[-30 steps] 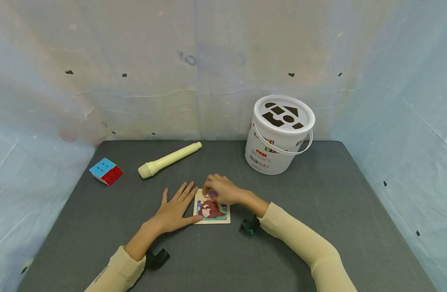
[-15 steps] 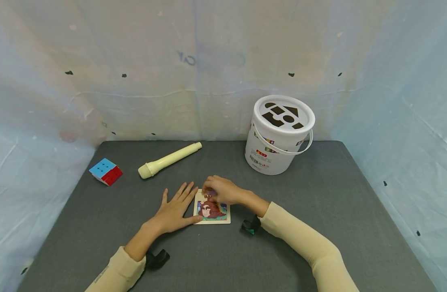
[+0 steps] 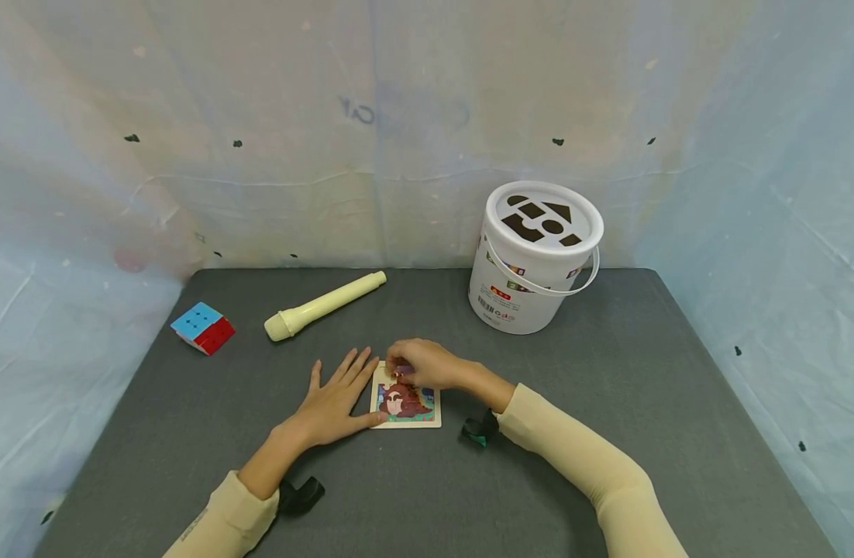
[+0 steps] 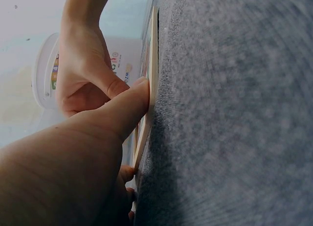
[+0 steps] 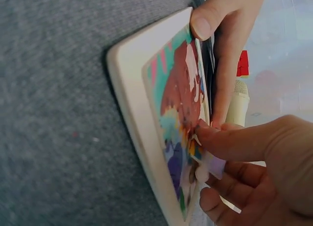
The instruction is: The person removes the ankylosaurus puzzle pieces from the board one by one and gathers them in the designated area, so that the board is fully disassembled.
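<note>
A small wooden jigsaw puzzle with a reddish-brown dinosaur picture lies flat before me in the head view. My left hand spreads at its left side, the thumb pressing the near left corner and the fingers straight along the left edge. Over the puzzle's far left part is my right hand, its fingers curled. In the right wrist view, thumb and fingers pinch a lilac jigsaw piece with a rounded tab, close over the picture. That hand covers part of the far side of the puzzle.
A white lidded bucket with a handle and dark shapes on top stands at the back right. Back left lie a pale yellow toy microphone and a blue and red puzzle cube. Plastic sheeting rises behind the dark grey table.
My right hand has shifted very slightly toward the near side, still pinching the piece. My left hand and the puzzle stay where they were.
</note>
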Demonstrator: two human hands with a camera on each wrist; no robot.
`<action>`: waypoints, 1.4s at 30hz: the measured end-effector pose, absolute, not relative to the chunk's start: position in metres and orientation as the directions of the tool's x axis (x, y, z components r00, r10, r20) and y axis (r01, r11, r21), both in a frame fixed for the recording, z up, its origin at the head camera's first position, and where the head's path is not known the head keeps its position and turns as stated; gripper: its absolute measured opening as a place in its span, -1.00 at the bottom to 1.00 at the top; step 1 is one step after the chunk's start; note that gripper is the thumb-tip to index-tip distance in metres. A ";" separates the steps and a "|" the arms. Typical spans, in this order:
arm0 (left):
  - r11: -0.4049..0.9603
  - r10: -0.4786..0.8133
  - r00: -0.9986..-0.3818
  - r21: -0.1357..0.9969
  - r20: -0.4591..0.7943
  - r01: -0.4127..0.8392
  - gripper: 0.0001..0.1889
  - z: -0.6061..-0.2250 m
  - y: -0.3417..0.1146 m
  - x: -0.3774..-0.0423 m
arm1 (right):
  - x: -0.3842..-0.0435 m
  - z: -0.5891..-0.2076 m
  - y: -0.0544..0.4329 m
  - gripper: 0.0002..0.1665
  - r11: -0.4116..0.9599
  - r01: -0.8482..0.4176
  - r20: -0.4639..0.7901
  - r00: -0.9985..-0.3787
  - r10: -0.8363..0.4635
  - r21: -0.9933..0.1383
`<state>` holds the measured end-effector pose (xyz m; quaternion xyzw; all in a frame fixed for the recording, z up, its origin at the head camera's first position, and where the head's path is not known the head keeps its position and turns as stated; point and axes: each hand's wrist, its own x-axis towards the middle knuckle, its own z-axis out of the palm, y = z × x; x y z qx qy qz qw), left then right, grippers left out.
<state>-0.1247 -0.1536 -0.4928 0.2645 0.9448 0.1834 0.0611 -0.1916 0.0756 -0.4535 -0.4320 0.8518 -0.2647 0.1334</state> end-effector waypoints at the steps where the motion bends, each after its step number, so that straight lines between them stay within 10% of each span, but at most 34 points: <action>1: 0.793 0.522 -0.853 0.378 -0.018 0.478 0.01 -0.493 -0.154 -0.125 | -0.192 -0.453 0.076 -0.83 0.485 -0.662 -0.006 -0.588 -0.809 -0.571; 20: 0.792 0.521 -0.853 0.378 -0.012 0.479 0.00 -0.493 -0.153 -0.125 | -0.192 -0.454 0.095 -0.83 0.359 -0.565 0.077 -0.605 -0.792 -0.743; 42: 0.792 0.518 -0.855 0.373 0.010 0.484 0.02 -0.495 -0.153 -0.124 | -0.183 -0.458 0.212 -0.75 0.449 -0.417 0.052 -0.776 -0.629 -0.790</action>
